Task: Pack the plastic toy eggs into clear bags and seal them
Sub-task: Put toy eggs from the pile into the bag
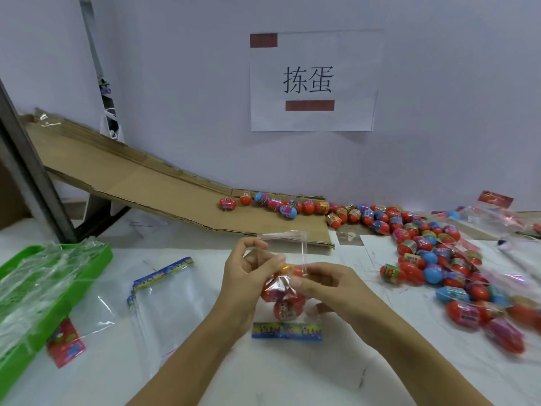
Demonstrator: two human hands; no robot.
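Both hands are working one clear bag [288, 276] at table centre, held just above the white tabletop [205, 376]. The bag is hanging upside down: its printed header strip [287, 331] is at the bottom, its open mouth and adhesive flap [282, 237] are pointing up toward the wall.

The left hand [248, 276] is gripping the bag's left side, thumb and fingers curling round the film, index reaching up near the flap. The right hand [319, 284] is pinching the bag's right edge at about mid-height, fingers curled in. Whether its fingertips are also pushing the topmost egg down is hard to tell; film glare is hiding the contact.

Inside the bag several red toy eggs [285, 303] are sitting stacked toward the header, with one orange-topped egg [289, 270] highest, between the two hands.

Step in hand, as a judgement: filling looks finished or nearly so, and the person is settling the eggs before closing. The next move is calling for folding the flap over the mouth and pressing it flat, keeping the eggs clear of the fold.

The loose egg pile [439, 259] is lying to the right, more eggs are trailing along the foot of the cardboard ramp [146, 183]. Empty bags [167, 294] are lying left of the hands, a green tray [96, 259] holding clear film sits at far left.
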